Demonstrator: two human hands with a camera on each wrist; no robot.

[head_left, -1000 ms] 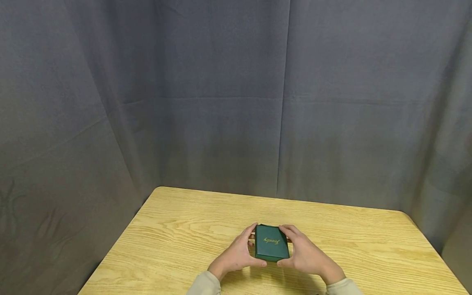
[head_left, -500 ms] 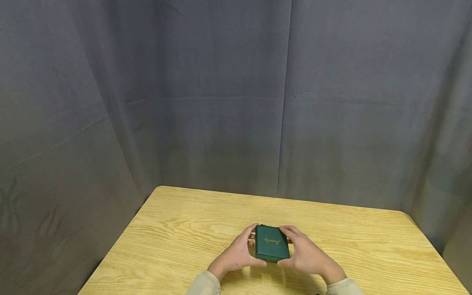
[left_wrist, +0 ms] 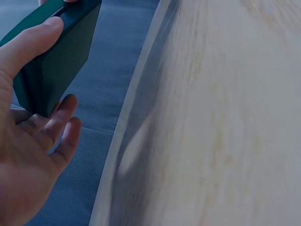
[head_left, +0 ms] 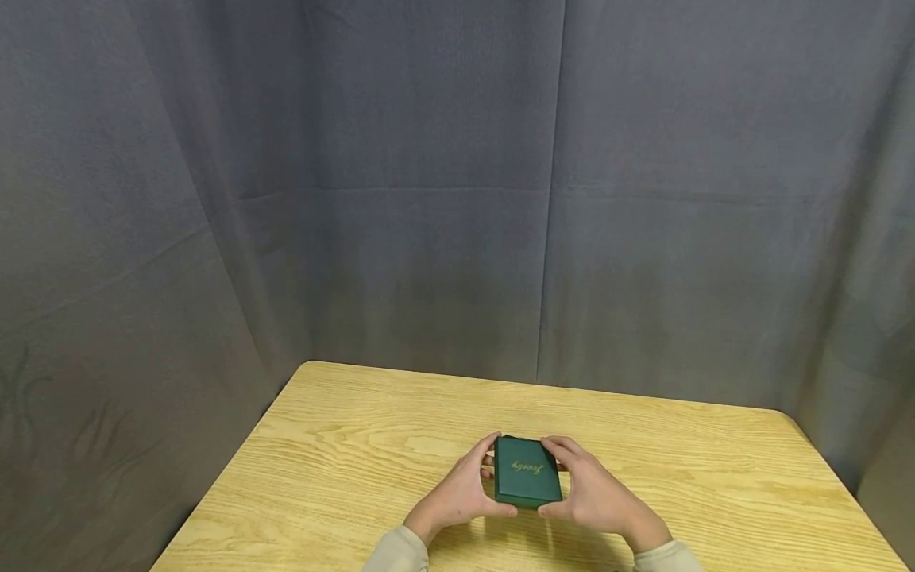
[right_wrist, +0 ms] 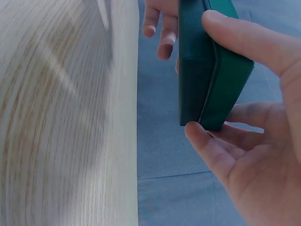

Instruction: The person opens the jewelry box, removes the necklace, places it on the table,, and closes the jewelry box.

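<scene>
Between both hands is a dark green jewelry box (head_left: 527, 473), closed, with gold "Jewelry" lettering that reads upside down in the head view. My left hand (head_left: 461, 490) grips its left side, the thumb along the near edge and the fingers at the far corner and beneath. On the other side my right hand (head_left: 595, 494) holds it the same way. Both wrist views show the box (left_wrist: 70, 56) held up off the table. In the right wrist view, the right thumb and fingers pinch the box (right_wrist: 225, 80) across its edges, with left-hand fingers (right_wrist: 167, 37) behind it.
A light wood-grain table (head_left: 372, 421) spreads under the hands, its rounded far corners in view. Grey curtains (head_left: 429, 191) hang behind it and along both sides.
</scene>
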